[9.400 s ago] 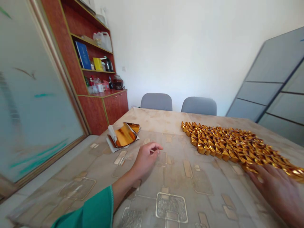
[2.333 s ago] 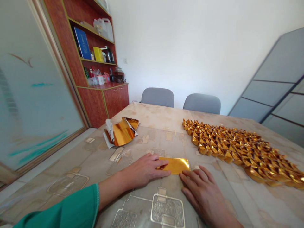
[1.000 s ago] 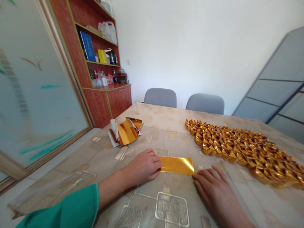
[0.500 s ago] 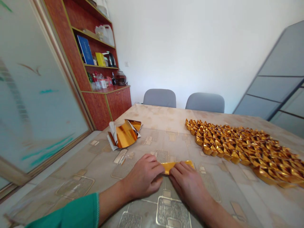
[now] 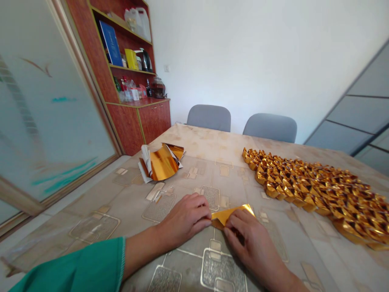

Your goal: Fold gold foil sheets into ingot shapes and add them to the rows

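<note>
A folded strip of gold foil paper point(image 5: 230, 213) lies on the patterned table point(image 5: 209, 267) just ahead of me. My left hand point(image 5: 187, 218) pinches its left end with curled fingers. My right hand point(image 5: 247, 238) presses and grips its near edge, and the strip's right tip lifts off the table. A stack of gold foil sheets point(image 5: 162, 162) sits at the far left of the table. A large spread of folded gold ingots point(image 5: 316, 189) covers the table's right side, beyond my right hand.
Two grey chairs point(image 5: 209, 117) stand at the table's far edge. A red wooden cabinet with shelves point(image 5: 133, 73) holds a book, jugs and a kettle at the left. A frosted glass door point(image 5: 39, 121) fills the left side. A grey panel point(image 5: 358, 117) leans at the right.
Since a second ago my right hand has come onto the gold strip from the right. The flat strip is now folded narrower, with one end raised.
</note>
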`<state>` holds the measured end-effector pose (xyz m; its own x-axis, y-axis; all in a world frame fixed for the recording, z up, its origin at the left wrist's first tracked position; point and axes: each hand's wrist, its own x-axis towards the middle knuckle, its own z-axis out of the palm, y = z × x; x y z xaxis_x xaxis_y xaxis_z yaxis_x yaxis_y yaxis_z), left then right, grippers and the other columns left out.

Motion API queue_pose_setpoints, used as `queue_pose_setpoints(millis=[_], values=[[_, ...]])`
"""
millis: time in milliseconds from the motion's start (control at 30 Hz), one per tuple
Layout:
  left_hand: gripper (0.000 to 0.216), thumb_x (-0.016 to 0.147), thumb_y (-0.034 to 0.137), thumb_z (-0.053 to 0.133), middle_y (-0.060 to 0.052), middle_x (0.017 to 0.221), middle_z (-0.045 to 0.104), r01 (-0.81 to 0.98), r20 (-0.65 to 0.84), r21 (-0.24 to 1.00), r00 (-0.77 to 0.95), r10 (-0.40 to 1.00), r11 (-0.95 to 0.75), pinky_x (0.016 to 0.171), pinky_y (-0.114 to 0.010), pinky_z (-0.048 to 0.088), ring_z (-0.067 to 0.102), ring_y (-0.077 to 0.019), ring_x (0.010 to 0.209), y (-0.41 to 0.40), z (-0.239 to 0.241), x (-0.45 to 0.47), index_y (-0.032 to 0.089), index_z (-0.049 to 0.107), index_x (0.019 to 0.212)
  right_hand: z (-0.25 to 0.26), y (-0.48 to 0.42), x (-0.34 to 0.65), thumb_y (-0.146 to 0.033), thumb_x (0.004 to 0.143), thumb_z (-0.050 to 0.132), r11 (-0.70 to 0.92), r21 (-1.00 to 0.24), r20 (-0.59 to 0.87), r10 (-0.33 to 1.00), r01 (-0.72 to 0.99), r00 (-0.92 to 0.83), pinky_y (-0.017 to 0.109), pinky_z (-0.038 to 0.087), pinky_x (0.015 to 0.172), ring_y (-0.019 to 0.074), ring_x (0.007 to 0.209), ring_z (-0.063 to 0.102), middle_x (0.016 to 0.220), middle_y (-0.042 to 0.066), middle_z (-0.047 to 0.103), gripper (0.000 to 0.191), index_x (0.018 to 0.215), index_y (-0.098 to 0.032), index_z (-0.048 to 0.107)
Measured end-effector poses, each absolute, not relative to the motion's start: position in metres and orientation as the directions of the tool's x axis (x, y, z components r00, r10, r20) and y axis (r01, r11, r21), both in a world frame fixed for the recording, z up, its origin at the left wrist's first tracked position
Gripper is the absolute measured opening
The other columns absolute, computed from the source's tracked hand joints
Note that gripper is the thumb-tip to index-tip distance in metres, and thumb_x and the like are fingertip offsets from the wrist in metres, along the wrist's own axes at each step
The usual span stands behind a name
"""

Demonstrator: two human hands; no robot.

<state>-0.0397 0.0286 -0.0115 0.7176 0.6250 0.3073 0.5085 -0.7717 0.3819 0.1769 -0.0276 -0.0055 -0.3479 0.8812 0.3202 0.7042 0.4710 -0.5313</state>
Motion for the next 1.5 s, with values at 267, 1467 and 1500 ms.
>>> queue_pose_setpoints(millis=[267,1467,1500], values=[[0.015,0.088,0.032,0.065,-0.002,0.092,0.058,0.569,0.254,0.436,0.665,0.702,-0.697,0.079,-0.034,0.039,0.052,-0.0208,0.092,0.03,-0.01,-0.035,0.018,0.06,0.085,-0.013,-0.022,0.179,-0.014,0.087,0.05,0.402,-0.567,0.305,0.913,0.719,-0.269,0.028,0.036,0.063,0.0181,0.069,0.052,0.07,0.001,0.056,0.02,0.068,-0.021,0.052],[0.01,0.079,0.019,0.068,-0.001,0.094,0.056,0.68,0.235,0.449,0.536,0.811,-0.58,0.086,-0.037,0.04,0.051,-0.0203,0.094,0.033,-0.007,-0.025,0.019,0.059,0.074,-0.018,-0.021,0.168,-0.012,0.083,0.055,0.284,-0.213,0.196,0.95,0.935,-0.244,0.035,0.037,0.071,0.0249,0.081,0.059,0.087,0.004,0.064,0.018,0.092,-0.024,0.064],[0.011,0.079,0.019,0.068,-0.002,0.094,0.056,0.689,0.239,0.437,0.531,0.813,-0.579,0.085,-0.037,0.041,0.051,-0.0205,0.094,0.033,-0.008,-0.025,0.019,0.059,0.074,-0.017,-0.021,0.167,-0.012,0.083,0.054,0.282,-0.203,0.183,0.952,0.938,-0.247,0.035,0.037,0.072,0.0253,0.082,0.06,0.087,0.004,0.064,0.02,0.094,-0.025,0.064]])
